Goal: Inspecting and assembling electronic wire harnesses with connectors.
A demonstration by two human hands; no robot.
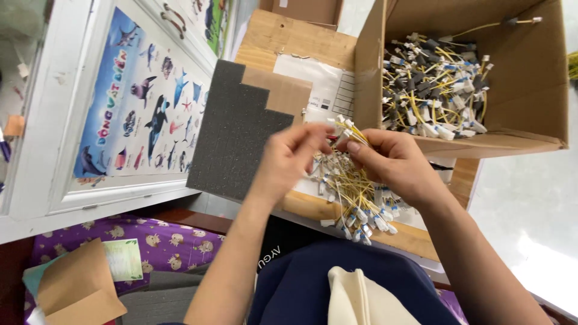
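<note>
My left hand (289, 159) and my right hand (391, 159) meet over a wooden board (313, 207), both pinching a bundle of thin yellow cables (352, 192) with small white connectors. The connector ends stick up between my fingertips, and the rest of the bundle hangs down towards my lap. A cardboard box (530, 90) at the upper right holds a heap of similar yellow cables (436, 87) mixed with dark foam pieces.
A dark grey foam sheet (238, 129) with a stepped edge lies left of my hands. White paper (316, 81) lies under the box. A poster of sea animals (141, 102) hangs on a white door at left. Purple patterned cloth (174, 244) and brown paper (78, 289) lie lower left.
</note>
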